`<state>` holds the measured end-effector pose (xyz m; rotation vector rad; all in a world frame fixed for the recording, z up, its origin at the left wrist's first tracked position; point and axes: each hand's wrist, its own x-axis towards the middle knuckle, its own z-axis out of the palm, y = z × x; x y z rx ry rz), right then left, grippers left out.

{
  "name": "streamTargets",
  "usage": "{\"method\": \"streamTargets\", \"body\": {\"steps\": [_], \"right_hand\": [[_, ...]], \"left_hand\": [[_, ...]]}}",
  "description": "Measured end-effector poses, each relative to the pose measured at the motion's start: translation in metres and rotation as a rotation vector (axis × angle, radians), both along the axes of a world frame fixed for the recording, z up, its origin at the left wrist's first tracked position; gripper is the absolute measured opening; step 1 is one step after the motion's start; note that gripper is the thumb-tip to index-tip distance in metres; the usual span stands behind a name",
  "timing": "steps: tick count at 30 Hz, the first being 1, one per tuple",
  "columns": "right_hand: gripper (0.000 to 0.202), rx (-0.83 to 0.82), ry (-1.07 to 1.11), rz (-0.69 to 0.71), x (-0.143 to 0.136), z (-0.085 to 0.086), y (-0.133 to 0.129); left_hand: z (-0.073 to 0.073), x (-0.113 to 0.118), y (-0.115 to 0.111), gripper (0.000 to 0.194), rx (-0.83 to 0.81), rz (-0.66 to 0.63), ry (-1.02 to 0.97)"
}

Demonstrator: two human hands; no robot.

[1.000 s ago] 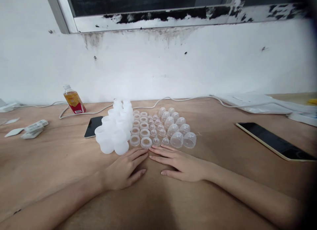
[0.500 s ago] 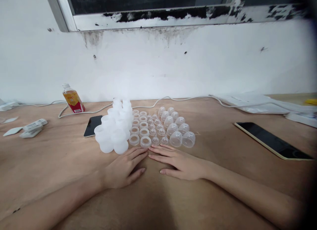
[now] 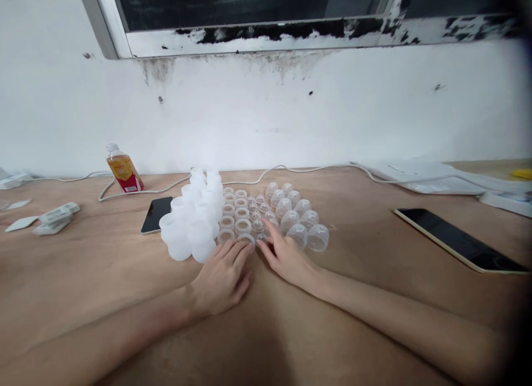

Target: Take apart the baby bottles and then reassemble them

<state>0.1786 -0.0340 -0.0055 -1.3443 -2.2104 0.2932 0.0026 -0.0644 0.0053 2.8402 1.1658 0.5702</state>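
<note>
My left hand (image 3: 222,275) rests its fingertips at the near edge of the front milky ring (image 3: 246,239), thumb apart from the fingers. Whether it grips the ring cannot be made out. My right hand (image 3: 286,258) reaches over the front clear bottle teat (image 3: 261,237), with index finger and thumb apart on either side of it and the other fingers partly hidden. The rings and teats stand in rows. To their left is a cluster of white translucent bottles (image 3: 201,231); to the right are rows of clear dome caps (image 3: 318,237).
A phone (image 3: 157,214) lies behind the bottles, and a larger one (image 3: 457,239) lies at the right. A drink bottle (image 3: 124,170) stands at the back left near a white cable (image 3: 266,173). Small white packets (image 3: 56,217) lie at the left, plastic bags (image 3: 407,175) at the back right.
Both hands have moved forward from flat on the table before the rows. My left fingers have reached the front ring; my right index finger and thumb have spread around the front teat.
</note>
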Motion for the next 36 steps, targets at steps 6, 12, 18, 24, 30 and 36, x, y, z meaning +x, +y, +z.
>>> {"method": "streamTargets", "body": {"steps": [6, 12, 18, 24, 30, 36], "right_hand": [[0.025, 0.035, 0.089, 0.08, 0.0, 0.004, 0.001], [0.023, 0.017, 0.093, 0.148, 0.004, 0.008, -0.009], [0.031, -0.067, 0.025, 0.077, 0.002, 0.008, -0.009], [0.019, -0.082, -0.058, 0.064, 0.005, 0.007, -0.01], [0.023, 0.091, 0.145, 0.094, 0.005, 0.009, -0.018], [0.021, 0.295, 0.26, 0.143, 0.005, 0.006, -0.018]], "left_hand": [[0.0, -0.001, -0.001, 0.043, 0.062, 0.001, -0.056], [-0.006, -0.002, 0.002, 0.042, -0.025, 0.019, -0.053], [-0.004, -0.004, -0.001, 0.035, -0.16, -0.01, -0.233], [-0.002, 0.01, 0.002, 0.035, -0.41, -0.017, -0.832], [-0.009, 0.015, 0.015, 0.035, -0.535, 0.043, -1.014], [-0.004, 0.013, 0.016, 0.033, -0.689, 0.027, -1.048]]}}
